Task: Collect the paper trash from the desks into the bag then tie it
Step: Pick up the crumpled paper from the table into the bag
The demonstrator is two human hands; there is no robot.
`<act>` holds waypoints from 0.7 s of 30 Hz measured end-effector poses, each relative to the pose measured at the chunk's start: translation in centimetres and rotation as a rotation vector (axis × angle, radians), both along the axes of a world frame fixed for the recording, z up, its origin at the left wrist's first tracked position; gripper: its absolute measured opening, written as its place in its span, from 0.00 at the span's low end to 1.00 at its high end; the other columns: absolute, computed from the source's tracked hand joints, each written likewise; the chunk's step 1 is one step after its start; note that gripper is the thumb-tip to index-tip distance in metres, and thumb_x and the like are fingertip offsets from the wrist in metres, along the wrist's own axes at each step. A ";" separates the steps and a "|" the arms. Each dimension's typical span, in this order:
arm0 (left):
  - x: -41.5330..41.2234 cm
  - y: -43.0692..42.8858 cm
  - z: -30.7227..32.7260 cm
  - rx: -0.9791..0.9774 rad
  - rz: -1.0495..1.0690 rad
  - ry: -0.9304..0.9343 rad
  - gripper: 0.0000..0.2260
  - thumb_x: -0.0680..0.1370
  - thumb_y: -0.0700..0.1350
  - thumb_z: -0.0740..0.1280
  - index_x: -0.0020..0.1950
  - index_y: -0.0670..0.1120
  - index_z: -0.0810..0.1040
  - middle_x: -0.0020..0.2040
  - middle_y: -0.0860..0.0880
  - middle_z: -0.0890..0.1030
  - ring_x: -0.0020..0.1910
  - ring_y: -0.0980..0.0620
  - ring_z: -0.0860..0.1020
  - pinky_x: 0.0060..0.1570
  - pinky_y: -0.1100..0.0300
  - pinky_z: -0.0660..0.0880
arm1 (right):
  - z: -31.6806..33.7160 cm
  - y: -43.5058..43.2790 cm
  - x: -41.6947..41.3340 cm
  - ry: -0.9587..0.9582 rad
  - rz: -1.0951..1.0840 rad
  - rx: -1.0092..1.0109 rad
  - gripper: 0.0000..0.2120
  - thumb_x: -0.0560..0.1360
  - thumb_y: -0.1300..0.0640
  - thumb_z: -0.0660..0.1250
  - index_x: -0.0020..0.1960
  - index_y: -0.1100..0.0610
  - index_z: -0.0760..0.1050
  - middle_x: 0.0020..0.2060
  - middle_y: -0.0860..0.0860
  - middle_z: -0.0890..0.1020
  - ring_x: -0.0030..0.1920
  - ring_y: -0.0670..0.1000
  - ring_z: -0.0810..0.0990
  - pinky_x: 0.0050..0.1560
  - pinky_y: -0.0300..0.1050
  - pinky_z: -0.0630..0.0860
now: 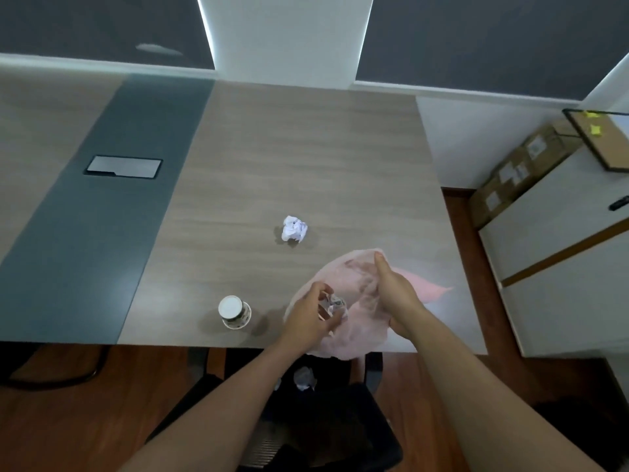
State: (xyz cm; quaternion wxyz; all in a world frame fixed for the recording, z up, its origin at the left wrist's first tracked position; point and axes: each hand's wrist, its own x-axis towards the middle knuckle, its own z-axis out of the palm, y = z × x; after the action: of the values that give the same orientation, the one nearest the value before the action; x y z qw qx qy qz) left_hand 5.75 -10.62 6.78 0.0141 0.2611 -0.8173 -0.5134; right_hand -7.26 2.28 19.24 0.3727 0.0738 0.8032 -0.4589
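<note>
Desk point(306, 148): wood-grain top, with a grey strip down its left part. A dark-framed cable hatch point(123, 167) is set into that strip.

Paper cup point(234, 312): seen upright near the front edge, left of both hands, touched by neither.

White paper ball point(294, 229): lies alone on the desk top, beyond the hands and apart from the bag.

Left hand point(308, 318): fingers are curled round a crumpled paper wad point(333, 306), which is held at the mouth of the bag.

Pink bag point(354, 325): thin and translucent, spread on the desk near the front edge, its lower part hanging just over that edge.

Right hand point(394, 294): the far rim of the bag is pinched between thumb and fingers, and the mouth is held open.

Below the desk edge, a grey crumpled piece point(305, 378) is seen on a dark chair seat point(326, 420).

Far right: cardboard boxes point(520, 168) are stacked against the wall, and a cork board point(609, 141) rests beside them.
</note>
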 end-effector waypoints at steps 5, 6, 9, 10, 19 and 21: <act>-1.9 0.1 0.3 -0.038 -0.016 -0.103 0.21 0.76 0.58 0.72 0.63 0.50 0.71 0.51 0.46 0.84 0.47 0.43 0.84 0.49 0.49 0.80 | 2.6 0.0 -0.2 -0.019 -0.020 -0.141 0.30 0.85 0.29 0.54 0.50 0.45 0.89 0.44 0.51 0.88 0.46 0.50 0.84 0.67 0.54 0.79; -2.0 -0.1 0.1 -0.031 -0.008 -0.130 0.23 0.74 0.60 0.70 0.63 0.50 0.71 0.51 0.44 0.85 0.48 0.42 0.84 0.49 0.49 0.80 | 2.9 0.0 -0.3 -0.028 -0.037 -0.180 0.30 0.84 0.28 0.56 0.52 0.46 0.89 0.45 0.52 0.89 0.48 0.51 0.86 0.64 0.53 0.80; -2.0 -0.9 0.2 -0.047 -0.012 -0.225 0.23 0.77 0.59 0.70 0.66 0.49 0.71 0.54 0.42 0.85 0.54 0.41 0.83 0.50 0.52 0.77 | 3.2 0.0 -0.9 -0.069 -0.070 -0.257 0.34 0.82 0.26 0.60 0.59 0.52 0.90 0.54 0.57 0.90 0.58 0.57 0.89 0.69 0.60 0.81; -1.9 -1.3 0.0 -0.074 -0.023 -0.237 0.23 0.79 0.58 0.71 0.68 0.48 0.71 0.57 0.42 0.85 0.56 0.41 0.83 0.52 0.52 0.76 | 3.4 0.0 -1.0 -0.068 -0.081 -0.278 0.34 0.82 0.27 0.59 0.61 0.52 0.89 0.56 0.57 0.90 0.59 0.56 0.89 0.69 0.60 0.81; -0.3 -5.5 3.6 -0.147 -0.243 -0.346 0.37 0.84 0.62 0.65 0.87 0.47 0.58 0.80 0.44 0.73 0.76 0.42 0.74 0.71 0.54 0.69 | 2.2 -1.2 -0.6 0.017 -0.040 -0.229 0.32 0.82 0.26 0.58 0.55 0.47 0.91 0.58 0.61 0.88 0.62 0.59 0.87 0.70 0.63 0.80; 0.7 -7.4 4.7 -0.109 -0.240 -0.401 0.26 0.85 0.58 0.65 0.80 0.46 0.73 0.74 0.45 0.80 0.70 0.43 0.80 0.67 0.55 0.74 | 1.6 -1.6 -0.3 0.058 -0.026 -0.197 0.31 0.84 0.29 0.56 0.56 0.48 0.91 0.52 0.61 0.89 0.60 0.56 0.88 0.70 0.61 0.80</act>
State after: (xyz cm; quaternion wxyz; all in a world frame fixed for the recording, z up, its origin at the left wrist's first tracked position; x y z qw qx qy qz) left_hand 6.42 -18.06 11.51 -0.1956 0.2577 -0.8554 -0.4045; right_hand -7.54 0.64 20.83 0.3488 0.0341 0.7636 -0.5423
